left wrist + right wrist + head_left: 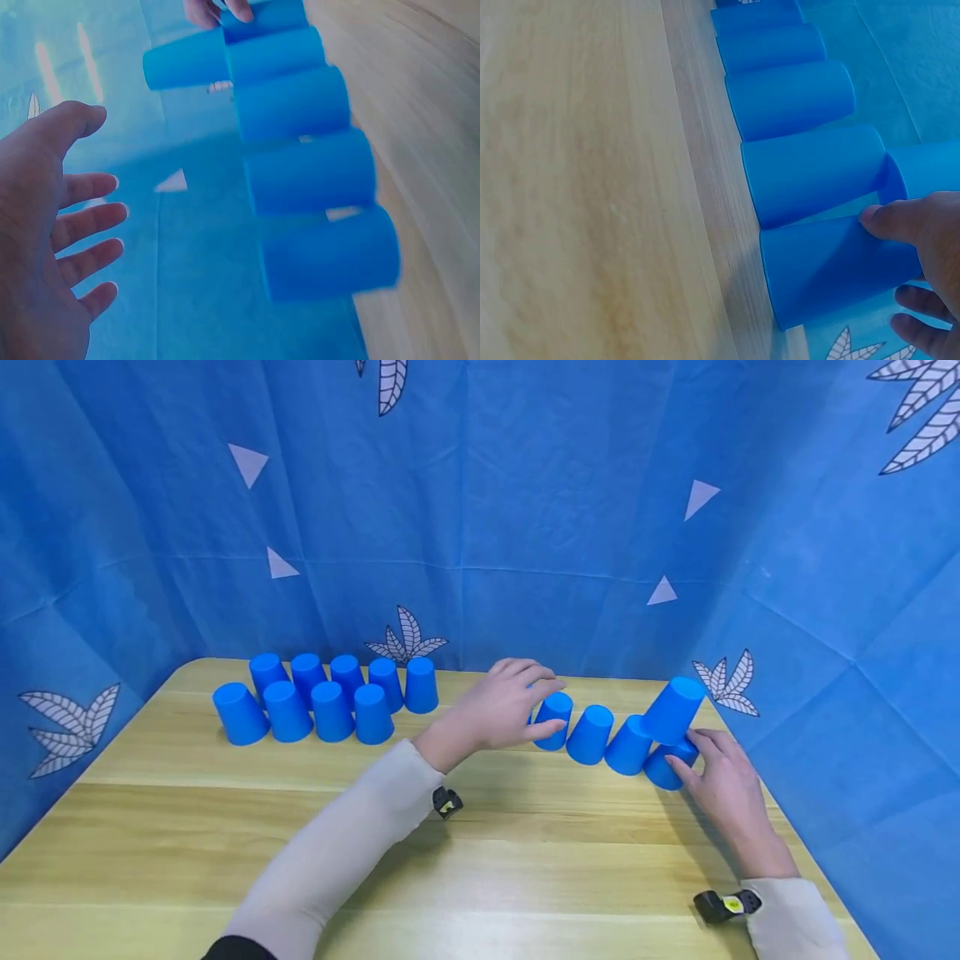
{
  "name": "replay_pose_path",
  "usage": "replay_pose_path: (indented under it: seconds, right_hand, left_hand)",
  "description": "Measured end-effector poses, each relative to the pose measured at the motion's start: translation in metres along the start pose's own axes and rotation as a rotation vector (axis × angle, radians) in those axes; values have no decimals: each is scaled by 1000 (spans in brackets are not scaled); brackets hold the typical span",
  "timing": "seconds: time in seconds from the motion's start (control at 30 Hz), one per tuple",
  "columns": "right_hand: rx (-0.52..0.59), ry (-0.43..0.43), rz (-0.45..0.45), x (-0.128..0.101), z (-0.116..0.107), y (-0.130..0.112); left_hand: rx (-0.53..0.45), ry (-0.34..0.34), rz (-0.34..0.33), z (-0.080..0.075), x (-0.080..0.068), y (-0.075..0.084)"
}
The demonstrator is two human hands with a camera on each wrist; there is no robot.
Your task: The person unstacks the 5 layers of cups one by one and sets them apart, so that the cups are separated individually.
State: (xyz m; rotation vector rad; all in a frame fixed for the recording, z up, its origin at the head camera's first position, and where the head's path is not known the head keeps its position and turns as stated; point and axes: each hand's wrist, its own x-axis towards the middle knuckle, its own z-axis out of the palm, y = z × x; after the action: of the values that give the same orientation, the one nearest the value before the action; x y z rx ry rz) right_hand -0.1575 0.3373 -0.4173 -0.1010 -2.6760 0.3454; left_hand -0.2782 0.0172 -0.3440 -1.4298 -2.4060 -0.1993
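My right hand (726, 781) pinches the end blue cup (670, 766) of the right-hand row, its thumb on the near side and fingers round the far side, close to the cup's top. Upside down on that cup and its neighbour (628, 746) stands one upper cup (675, 710), bridging the two. More inverted cups continue the row leftward, among them a middle cup (590, 735). Over the row's left end hovers my left hand (510, 703), fingers spread and relaxed, partly hiding the cups there. The left wrist view has that hand (45, 225) apart from the row, with nothing in it.
At the back left of the wooden table (375, 877) stand two rows of inverted blue cups, including a front cup (240, 714) and a back cup (422, 685). A blue patterned cloth (525, 510) hangs behind the table and along its right side.
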Motion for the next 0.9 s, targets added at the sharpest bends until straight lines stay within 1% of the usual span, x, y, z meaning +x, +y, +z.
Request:
replay_pose_path:
  seconds: [0.13, 0.23, 0.33, 0.47, 0.6, 0.77, 0.9]
  right_hand:
    - [-1, 9, -6, -1, 1, 0]
    - [-1, 7, -4, -1, 0, 0]
    - [1, 10, -9, -1, 0, 0]
    - [1, 23, -29, 0, -1, 1]
    - [-9, 32, -41, 1, -1, 2]
    - [-14, 61, -72, 0, 0, 4]
    - [-12, 65, -79, 0, 1, 3]
  left_hand:
    - [10, -9, 28, -2, 27, 16]
    - [38, -13, 42, -2, 45, 28]
    - [39, -23, 33, -1, 62, 39]
    - [36, -57, 5, 2, 83, 53]
    - [43, -83, -7, 4, 104, 66]
    - [39, -112, -8, 7, 127, 80]
    - [35, -129, -14, 10, 139, 87]
